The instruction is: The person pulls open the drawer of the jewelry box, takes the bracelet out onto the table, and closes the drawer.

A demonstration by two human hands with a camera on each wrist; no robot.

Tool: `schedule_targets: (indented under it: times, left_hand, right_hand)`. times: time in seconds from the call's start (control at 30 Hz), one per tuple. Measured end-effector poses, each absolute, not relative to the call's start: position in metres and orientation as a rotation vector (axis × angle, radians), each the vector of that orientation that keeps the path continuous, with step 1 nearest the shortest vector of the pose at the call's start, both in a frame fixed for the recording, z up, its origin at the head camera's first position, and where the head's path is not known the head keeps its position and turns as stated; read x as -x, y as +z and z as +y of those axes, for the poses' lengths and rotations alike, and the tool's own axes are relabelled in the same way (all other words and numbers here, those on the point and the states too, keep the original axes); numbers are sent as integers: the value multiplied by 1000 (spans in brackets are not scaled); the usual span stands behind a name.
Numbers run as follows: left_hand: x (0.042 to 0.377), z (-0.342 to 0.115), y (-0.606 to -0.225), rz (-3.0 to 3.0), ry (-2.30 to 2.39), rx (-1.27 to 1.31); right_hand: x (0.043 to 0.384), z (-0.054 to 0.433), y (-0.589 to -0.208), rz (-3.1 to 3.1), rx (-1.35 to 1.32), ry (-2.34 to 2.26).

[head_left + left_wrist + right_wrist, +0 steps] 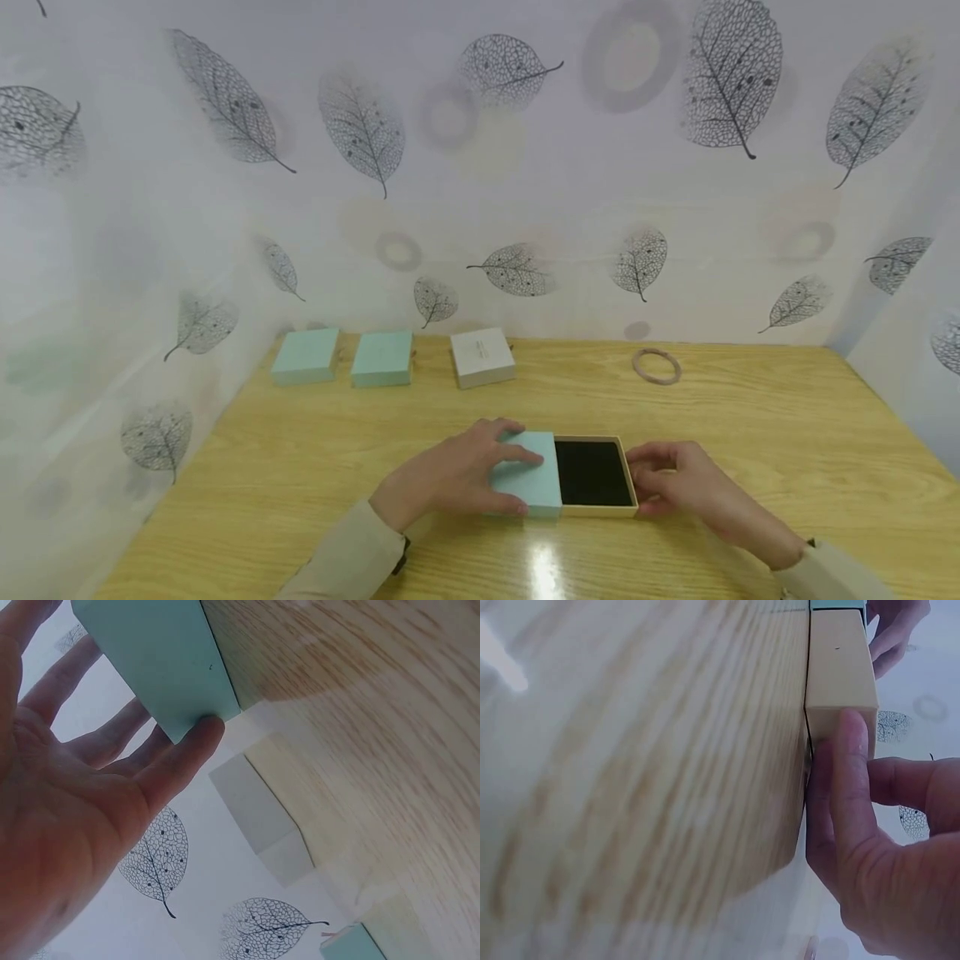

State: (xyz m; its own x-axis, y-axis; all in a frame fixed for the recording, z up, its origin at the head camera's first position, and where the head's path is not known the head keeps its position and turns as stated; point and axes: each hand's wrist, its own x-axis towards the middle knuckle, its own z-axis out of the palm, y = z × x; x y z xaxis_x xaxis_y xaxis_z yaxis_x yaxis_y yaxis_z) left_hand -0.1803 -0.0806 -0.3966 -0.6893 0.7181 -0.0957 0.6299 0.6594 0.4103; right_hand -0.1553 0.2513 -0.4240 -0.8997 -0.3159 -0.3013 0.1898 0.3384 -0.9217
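Note:
A mint-green box sleeve [536, 471] lies on the table with its cream inner drawer [600, 511] slid partly out to the right. Black lining [592, 473] covers the drawer's inside. My left hand [465, 475] grips the sleeve from its left side, thumb on the near face and fingers spread over the top. At the drawer's outer end is my right hand [686, 483], fingers bent. In the right wrist view, one of its fingertips [853, 735] presses on the drawer's end face; the far side of that end is hidden.
Toward the back of the wooden table [300, 467] stand two mint-green boxes [306, 356] and a white box [482, 357]. A pinkish-brown ring [657, 367] lies at the back right. Leaf-patterned sheeting [525, 192] rises behind the table and at its sides.

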Motion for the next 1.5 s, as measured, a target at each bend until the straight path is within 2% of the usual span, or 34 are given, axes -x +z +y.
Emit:
schedule_targets:
  times: [1.5]
  left_hand:
    - [178, -81, -395, 2637, 509, -1058]
  right_hand:
    - [142, 225, -421, 2254, -10, -1690]
